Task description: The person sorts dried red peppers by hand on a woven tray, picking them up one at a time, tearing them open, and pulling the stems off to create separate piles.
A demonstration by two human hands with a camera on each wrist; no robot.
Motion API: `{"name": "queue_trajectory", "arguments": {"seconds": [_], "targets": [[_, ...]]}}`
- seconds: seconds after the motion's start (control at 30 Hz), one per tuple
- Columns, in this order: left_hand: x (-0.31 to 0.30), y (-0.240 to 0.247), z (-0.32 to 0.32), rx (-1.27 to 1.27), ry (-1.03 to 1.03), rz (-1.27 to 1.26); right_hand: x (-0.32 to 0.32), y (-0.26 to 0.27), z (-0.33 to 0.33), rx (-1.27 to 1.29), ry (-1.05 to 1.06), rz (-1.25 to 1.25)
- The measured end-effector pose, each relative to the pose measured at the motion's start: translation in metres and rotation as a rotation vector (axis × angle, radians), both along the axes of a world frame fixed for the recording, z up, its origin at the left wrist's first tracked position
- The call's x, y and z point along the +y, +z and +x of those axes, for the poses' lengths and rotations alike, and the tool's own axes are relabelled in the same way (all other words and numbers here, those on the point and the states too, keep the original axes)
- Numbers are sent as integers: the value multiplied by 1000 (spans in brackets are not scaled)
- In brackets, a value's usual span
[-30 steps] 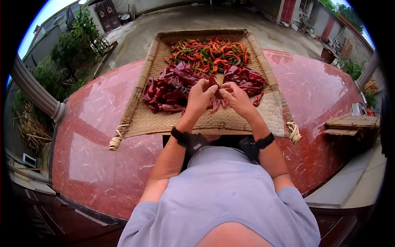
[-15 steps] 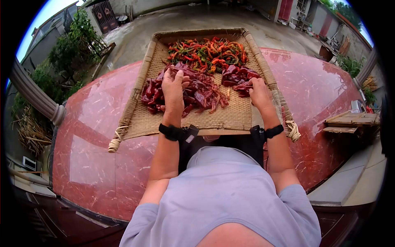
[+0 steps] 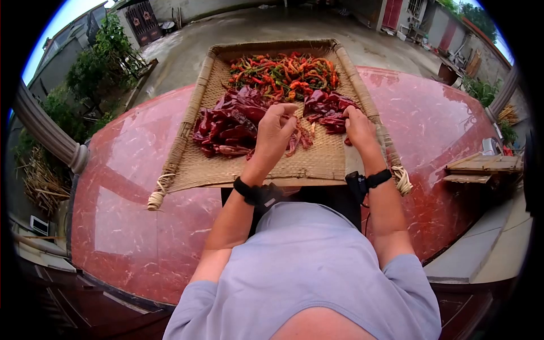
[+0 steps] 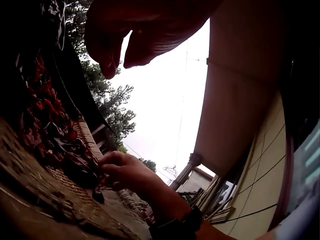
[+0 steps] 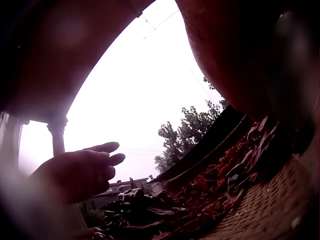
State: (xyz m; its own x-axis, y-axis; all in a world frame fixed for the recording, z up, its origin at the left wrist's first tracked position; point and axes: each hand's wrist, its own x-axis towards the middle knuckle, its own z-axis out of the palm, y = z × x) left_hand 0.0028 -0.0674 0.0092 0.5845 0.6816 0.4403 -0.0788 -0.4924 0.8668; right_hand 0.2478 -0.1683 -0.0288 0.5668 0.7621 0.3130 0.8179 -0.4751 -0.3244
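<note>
Over the small dried chilies (image 3: 300, 139) near the middle of the woven tray (image 3: 255, 171), the left hand (image 3: 273, 135) hovers with loosely bent fingers; nothing shows in it. In the right wrist view the left hand (image 5: 80, 172) has its fingers apart. The right hand (image 3: 361, 133) is at the near edge of the right pile of dark red chilies (image 3: 326, 110), its fingertips pinching a dark red chili (image 3: 347, 141) that hangs below them. The left wrist view shows the right hand (image 4: 132, 175) with this dark piece (image 4: 98, 195) under its fingers.
A larger dark red pile (image 3: 226, 127) lies on the tray's left. Orange, red and green chilies (image 3: 283, 73) cover its far part. A pale flat patch is at the near right corner. Red stone flooring (image 3: 130, 215) surrounds the tray.
Both hands were together on a chili in the middle, then parted. The left went over the left pile and has come back rightward; the right moved to the right pile and stays there.
</note>
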Motion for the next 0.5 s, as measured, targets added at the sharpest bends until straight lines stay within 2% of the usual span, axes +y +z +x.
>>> {"name": "queue_trajectory", "arguments": {"seconds": [0.03,0.13,0.33,0.43,0.5], "targets": [[-4,-3,6,-49,-28,16,-2,3,-5,23,-2,6],[-13,3,6,45,-32,131,2,-4,4,-38,-33,-198],[-9,-4,7,82,-85,77,-6,10,-3,-11,38,-97],[-13,-1,8,131,-42,170,-17,29,-22,5,230,128],[-14,-2,12,134,39,370,-26,57,-42,143,362,111]]}}
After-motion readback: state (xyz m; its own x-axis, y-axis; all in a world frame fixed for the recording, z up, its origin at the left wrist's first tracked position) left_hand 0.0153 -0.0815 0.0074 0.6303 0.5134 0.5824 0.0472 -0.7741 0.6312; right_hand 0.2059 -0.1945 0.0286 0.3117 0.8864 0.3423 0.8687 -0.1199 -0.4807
